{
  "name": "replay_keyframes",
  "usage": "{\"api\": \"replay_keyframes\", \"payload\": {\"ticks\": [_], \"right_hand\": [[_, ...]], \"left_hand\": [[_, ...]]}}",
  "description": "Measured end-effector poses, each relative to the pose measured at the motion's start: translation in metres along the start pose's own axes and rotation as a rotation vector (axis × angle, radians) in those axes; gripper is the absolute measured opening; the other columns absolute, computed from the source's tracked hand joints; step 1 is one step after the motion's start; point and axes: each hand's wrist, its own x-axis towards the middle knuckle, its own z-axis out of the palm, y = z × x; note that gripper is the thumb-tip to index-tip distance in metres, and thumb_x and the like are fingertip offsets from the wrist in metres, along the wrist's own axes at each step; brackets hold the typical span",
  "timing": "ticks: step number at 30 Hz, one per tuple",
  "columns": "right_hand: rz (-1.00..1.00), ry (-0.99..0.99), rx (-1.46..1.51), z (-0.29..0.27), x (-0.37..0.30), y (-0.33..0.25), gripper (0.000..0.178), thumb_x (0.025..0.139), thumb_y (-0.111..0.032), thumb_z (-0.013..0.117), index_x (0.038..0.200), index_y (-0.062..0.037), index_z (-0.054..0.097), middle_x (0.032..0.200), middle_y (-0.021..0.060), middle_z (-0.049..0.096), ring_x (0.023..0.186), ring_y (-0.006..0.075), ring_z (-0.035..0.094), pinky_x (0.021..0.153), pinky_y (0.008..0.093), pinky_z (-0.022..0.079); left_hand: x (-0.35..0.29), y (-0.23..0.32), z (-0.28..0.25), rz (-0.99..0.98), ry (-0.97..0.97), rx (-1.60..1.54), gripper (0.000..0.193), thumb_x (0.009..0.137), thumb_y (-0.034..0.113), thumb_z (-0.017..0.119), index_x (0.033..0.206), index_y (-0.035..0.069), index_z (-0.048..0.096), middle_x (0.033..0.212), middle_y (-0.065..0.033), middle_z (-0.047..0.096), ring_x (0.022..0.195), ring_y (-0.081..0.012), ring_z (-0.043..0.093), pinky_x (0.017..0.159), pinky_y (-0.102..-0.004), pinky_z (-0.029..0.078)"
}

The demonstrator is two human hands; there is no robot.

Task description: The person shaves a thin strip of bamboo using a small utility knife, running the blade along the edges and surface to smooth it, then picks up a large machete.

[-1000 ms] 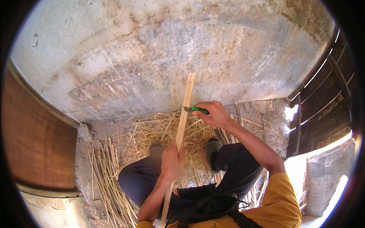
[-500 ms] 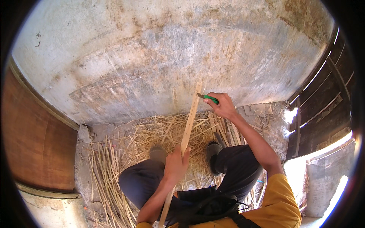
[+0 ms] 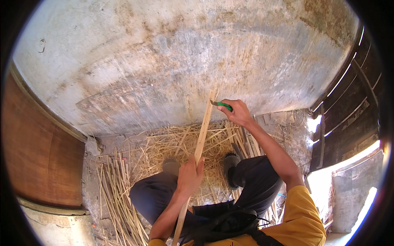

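A long pale bamboo strip (image 3: 202, 135) slants up from my lap toward the wall. My left hand (image 3: 190, 175) is closed around its lower middle, thumb along the right edge. In my right hand (image 3: 237, 112) is a small knife (image 3: 224, 106) with a green handle. Its short dark blade lies against the strip just below the upper end. A thin sliver curls away beside that tip. My right fingers wrap the handle, partly hiding it.
Straw-like shavings (image 3: 164, 148) cover the floor between my boots. Bundles of thin strips (image 3: 117, 197) lie at the left, and more strips (image 3: 246, 141) lie by the right boot (image 3: 231, 166). A stained wall (image 3: 184, 65) rises ahead; a brown wooden panel (image 3: 45, 151) stands left.
The knife and my right hand have shifted slightly left, and the strip's upper end has tilted a little left with them. My left hand keeps its hold in nearly the same place.
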Motion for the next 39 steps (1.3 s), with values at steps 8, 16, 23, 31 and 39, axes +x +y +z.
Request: {"api": "replay_keyframes", "payload": {"ticks": [8, 16, 23, 31, 39], "right_hand": [[0.123, 0.163, 0.102, 0.026, 0.011, 0.025, 0.033, 0.104, -0.038, 0.066, 0.107, -0.0063, 0.076, 0.064, 0.0122, 0.059, 0.056, 0.0247, 0.051, 0.059, 0.0416, 0.043], [0.292, 0.246, 0.155, -0.031, 0.003, 0.067, 0.051, 0.105, -0.049, 0.059, 0.104, -0.0018, 0.077, 0.074, 0.0151, 0.066, 0.065, 0.0229, 0.06, 0.067, 0.039, 0.048], [0.488, 0.024, 0.749, -0.038, -0.009, -0.016, 0.043, 0.106, -0.043, 0.063, 0.126, -0.0061, 0.069, 0.083, 0.0004, 0.065, 0.065, 0.0091, 0.051, 0.065, 0.0278, 0.044], [0.185, 0.25, 0.487, -0.016, -0.007, -0.011, 0.024, 0.092, -0.02, 0.083, 0.112, -0.0066, 0.076, 0.085, -0.004, 0.072, 0.061, 0.0005, 0.044, 0.056, 0.022, 0.037], [0.217, 0.299, 0.404, -0.019, -0.013, -0.018, 0.02, 0.091, -0.022, 0.085, 0.101, -0.0059, 0.078, 0.082, -0.0044, 0.072, 0.057, 0.0022, 0.041, 0.053, 0.0243, 0.035]], "left_hand": [[-0.003, -0.007, -0.001, -0.015, -0.021, -0.033, 0.038, 0.107, 0.03, 0.058, 0.108, -0.008, 0.054, 0.066, -0.0313, 0.062, 0.064, -0.0525, 0.065, 0.059, -0.0613, 0.048], [-0.003, 0.007, -0.012, -0.114, -0.056, -0.038, 0.042, 0.108, 0.036, 0.056, 0.111, -0.005, 0.059, 0.07, -0.0297, 0.064, 0.07, -0.0517, 0.067, 0.064, -0.0591, 0.05], [-0.001, -0.001, -0.003, -0.072, -0.121, -0.18, 0.043, 0.106, 0.04, 0.059, 0.122, 0.0, 0.062, 0.074, -0.0251, 0.067, 0.075, -0.0477, 0.069, 0.069, -0.0551, 0.051], [-0.001, 0.009, 0.003, -0.065, -0.108, -0.147, 0.043, 0.104, 0.038, 0.063, 0.127, 0.001, 0.062, 0.078, -0.025, 0.07, 0.075, -0.0467, 0.071, 0.069, -0.0537, 0.054], [-0.002, 0.008, 0.009, 0.027, -0.039, 0.023, 0.043, 0.104, 0.039, 0.064, 0.116, -0.002, 0.058, 0.072, -0.0297, 0.067, 0.07, -0.0524, 0.067, 0.064, -0.0624, 0.05]]}}
